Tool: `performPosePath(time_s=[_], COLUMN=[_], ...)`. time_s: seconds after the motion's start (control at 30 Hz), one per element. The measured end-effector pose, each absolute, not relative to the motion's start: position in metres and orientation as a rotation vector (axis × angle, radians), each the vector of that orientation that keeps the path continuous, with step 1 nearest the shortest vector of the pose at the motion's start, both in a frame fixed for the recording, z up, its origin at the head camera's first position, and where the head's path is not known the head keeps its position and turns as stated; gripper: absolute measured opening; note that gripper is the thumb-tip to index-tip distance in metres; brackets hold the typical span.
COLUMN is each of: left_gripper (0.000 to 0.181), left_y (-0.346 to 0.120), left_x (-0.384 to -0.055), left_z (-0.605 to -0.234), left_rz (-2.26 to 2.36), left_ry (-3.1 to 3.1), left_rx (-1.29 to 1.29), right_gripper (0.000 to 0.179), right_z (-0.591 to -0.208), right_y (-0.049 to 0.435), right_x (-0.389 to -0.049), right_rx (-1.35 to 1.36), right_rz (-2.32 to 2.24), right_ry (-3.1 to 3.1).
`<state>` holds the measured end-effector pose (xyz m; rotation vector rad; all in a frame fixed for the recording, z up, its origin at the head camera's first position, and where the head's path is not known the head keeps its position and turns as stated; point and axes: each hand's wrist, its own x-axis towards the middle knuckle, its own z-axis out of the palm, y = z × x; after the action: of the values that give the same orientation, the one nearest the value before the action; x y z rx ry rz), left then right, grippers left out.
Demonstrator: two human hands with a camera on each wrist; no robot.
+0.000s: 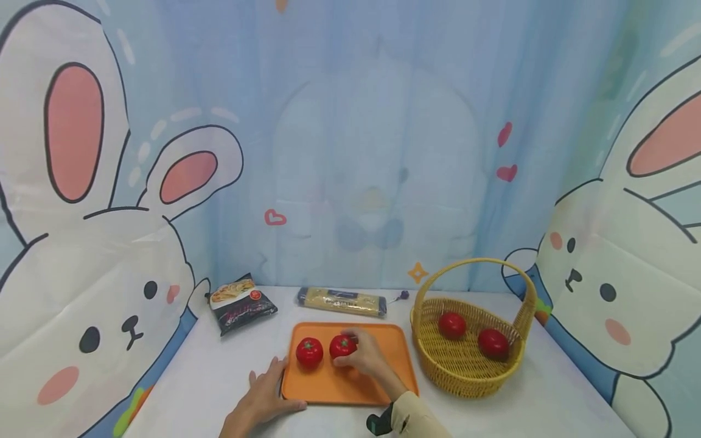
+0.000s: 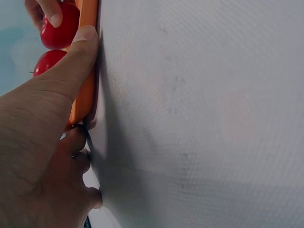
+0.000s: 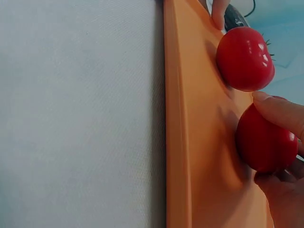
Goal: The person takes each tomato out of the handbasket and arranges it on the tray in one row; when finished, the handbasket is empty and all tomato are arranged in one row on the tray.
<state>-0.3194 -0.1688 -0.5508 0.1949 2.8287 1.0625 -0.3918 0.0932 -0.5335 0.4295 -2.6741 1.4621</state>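
An orange tray [image 1: 378, 396] lies on the white table with two red tomatoes on its left half. My right hand [image 1: 364, 354] grips the right tomato [image 3: 266, 137], thumb on one side and fingers on the other, close over the tray. The left tomato [image 1: 309, 353] stands beside it, green stem showing. At the tray's front left corner is my left hand [image 1: 264, 394], fingers spread. Its thumb [image 2: 78, 52] lies straight along the front rim, while the other fingers reach along the left side.
To the tray's right stands a yellow wicker basket [image 1: 465, 384] with a tall handle, holding two red round fruits [image 1: 452, 326]. Behind the tray lies a long yellow packet [image 1: 342, 302], with a small purple-tipped item [image 1: 404, 295] beside it. A black snack bag [image 1: 241, 307] lies back left.
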Motion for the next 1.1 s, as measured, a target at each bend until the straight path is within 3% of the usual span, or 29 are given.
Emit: performPosePath(time_s=[0.47, 0.77, 0.97, 1.1], left_gripper=[0.111, 0.111, 0.110, 0.107], left_y=[-0.170, -0.170, -0.168, -0.169], left_x=[-0.321, -0.324, -0.322, -0.323], left_z=[-0.551, -0.554, -0.554, -0.554], left_rz=[1.059, 1.076, 1.039, 1.034], left_ry=[2.822, 2.802, 2.797, 2.799], left_rx=[0.181, 0.134, 0.112, 0.134], right_gripper=[0.063, 0.079, 0.098, 0.095], right_z=[-0.534, -0.534, -0.483, -0.430], right_y=[0.092, 0.096, 0.113, 0.136], right_x=[-0.394, -0.393, -0.363, -0.344], right_rx=[0.456, 0.508, 0.615, 0.885], right_rz=[1.475, 1.477, 1.293, 1.195], right_ry=[-2.696, -2.709, -2.907, -3.023])
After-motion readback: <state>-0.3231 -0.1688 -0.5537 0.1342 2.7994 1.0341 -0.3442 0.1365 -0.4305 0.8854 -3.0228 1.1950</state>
